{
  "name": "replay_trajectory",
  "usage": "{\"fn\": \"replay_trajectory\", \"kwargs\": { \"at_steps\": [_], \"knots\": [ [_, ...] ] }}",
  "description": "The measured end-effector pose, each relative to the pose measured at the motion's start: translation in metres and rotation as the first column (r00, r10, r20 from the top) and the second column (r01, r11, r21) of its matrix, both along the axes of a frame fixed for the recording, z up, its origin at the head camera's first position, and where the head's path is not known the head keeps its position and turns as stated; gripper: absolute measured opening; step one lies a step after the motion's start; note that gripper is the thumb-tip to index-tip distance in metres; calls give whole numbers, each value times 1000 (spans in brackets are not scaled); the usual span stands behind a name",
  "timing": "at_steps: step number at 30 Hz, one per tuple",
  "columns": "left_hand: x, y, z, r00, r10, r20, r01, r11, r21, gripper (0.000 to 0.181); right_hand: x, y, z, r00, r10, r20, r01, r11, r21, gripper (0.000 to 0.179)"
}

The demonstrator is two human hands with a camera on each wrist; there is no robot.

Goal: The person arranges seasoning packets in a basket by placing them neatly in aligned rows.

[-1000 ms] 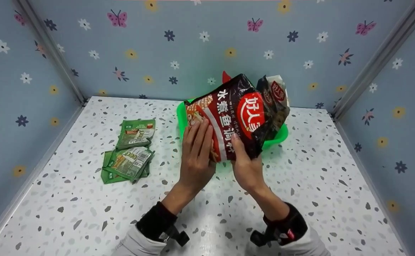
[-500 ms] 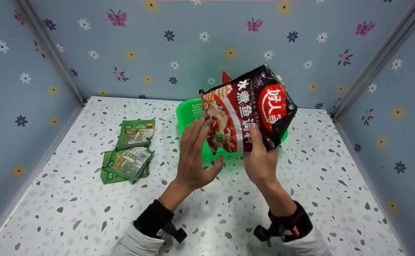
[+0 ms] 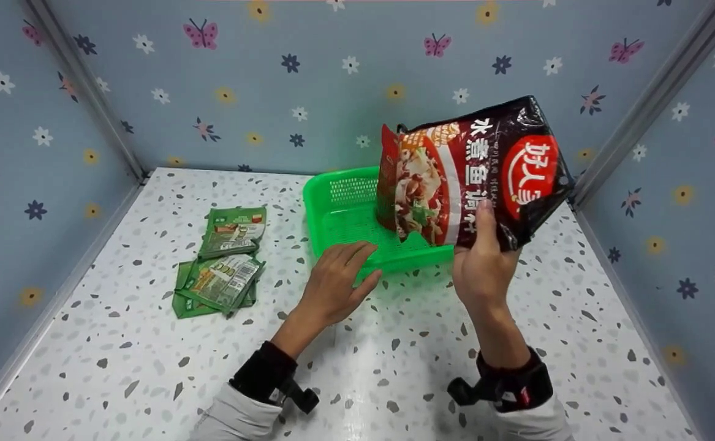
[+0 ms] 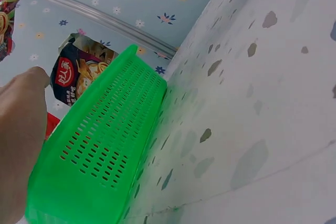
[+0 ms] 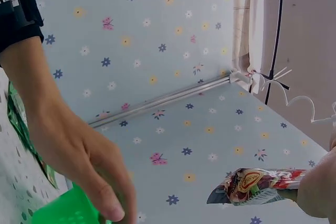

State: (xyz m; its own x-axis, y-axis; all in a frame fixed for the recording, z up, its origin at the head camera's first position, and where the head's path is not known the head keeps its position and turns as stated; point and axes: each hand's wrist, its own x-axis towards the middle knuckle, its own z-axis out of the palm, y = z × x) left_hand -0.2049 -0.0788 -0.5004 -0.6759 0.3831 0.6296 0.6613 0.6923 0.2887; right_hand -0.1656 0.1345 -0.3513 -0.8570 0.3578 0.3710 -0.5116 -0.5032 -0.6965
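My right hand [image 3: 486, 278] holds a black and red seasoning packet [image 3: 424, 177] by its lower edge, thumb on the printed front. The packet is lifted and overlaps the right part of a green basket [image 3: 313, 211]. At the basket's front rim, my left hand [image 3: 336, 285] hovers with bent, loose fingers and nothing in them. A red packet [image 3: 386, 184] stands in the basket, partly hidden behind the held one. In the left wrist view, a dark packet with a noodle picture [image 4: 89, 77] shows above the basket's rim; the head view hides it.
Several green packets lie left of the basket, one [image 3: 234, 229] behind an overlapping pile [image 3: 222, 285]. The speckled white table [image 3: 118, 367] is bounded by flower-patterned walls [image 3: 332, 79] at the back and both sides.
My left hand has let go of the seasoning packet and dropped back to the basket's front. The right hand has carried the packet right and upward, uncovering the basket's left part.
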Motion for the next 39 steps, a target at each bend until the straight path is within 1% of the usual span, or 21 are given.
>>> {"fn": "replay_trajectory", "kwargs": {
  "at_steps": [1,3,4,5,7,10,12,14,16,19,22,25,26,30,36,39],
  "knots": [
    [0,-1,-1,999,4,43,-3,1000,-25,47,0,1,1,1000,-10,-7,10,1000,-1,52],
    [1,-2,-3,994,20,106,-12,997,-73,47,-1,2,2,999,-28,-19,28,1000,-1,53],
    [1,-2,-3,992,29,125,-17,995,-94,48,-1,3,2,999,-37,-21,37,999,2,53],
    [1,-3,-4,991,40,130,-25,993,-112,47,-2,4,3,999,-44,-26,44,999,2,53],
    [0,-3,-4,992,57,115,-42,990,-133,45,-4,6,3,998,-57,-33,57,998,5,53],
    [-3,-4,-5,996,77,50,-69,987,-145,38,-7,10,3,996,-77,-42,78,997,14,54],
    [-5,-4,-6,997,79,7,-78,986,-144,33,-10,13,2,994,-97,-42,100,994,55,54],
    [-6,-4,-8,997,77,-23,-80,987,-142,29,-14,17,0,991,-131,-14,132,983,125,52],
    [-7,-4,-8,997,74,-37,-79,986,-143,27,-20,20,-4,985,-173,22,164,963,216,51],
    [-8,-4,-9,996,75,-40,-80,985,-151,26,-31,23,-12,968,-233,94,189,921,340,48],
    [-8,-3,-10,996,77,-41,-83,983,-163,26,-42,24,-20,952,-269,146,186,887,421,49],
    [-8,-3,-10,996,78,-46,-85,983,-165,24,-53,24,-29,943,-284,173,169,859,484,49],
    [-8,-3,-10,996,79,-47,-86,983,-165,23,-56,24,-32,942,-288,174,166,847,505,48],
    [-8,-2,-11,995,84,-46,-90,982,-168,23,-68,26,-44,946,-285,152,145,795,588,27],
    [-8,-2,-12,995,86,-53,-94,979,-178,22,-81,30,-60,950,-282,131,113,705,700,28],
    [-8,-2,-12,995,89,-45,-95,979,-178,23,-85,32,-66,948,-290,127,106,667,737,29]
  ]
}}
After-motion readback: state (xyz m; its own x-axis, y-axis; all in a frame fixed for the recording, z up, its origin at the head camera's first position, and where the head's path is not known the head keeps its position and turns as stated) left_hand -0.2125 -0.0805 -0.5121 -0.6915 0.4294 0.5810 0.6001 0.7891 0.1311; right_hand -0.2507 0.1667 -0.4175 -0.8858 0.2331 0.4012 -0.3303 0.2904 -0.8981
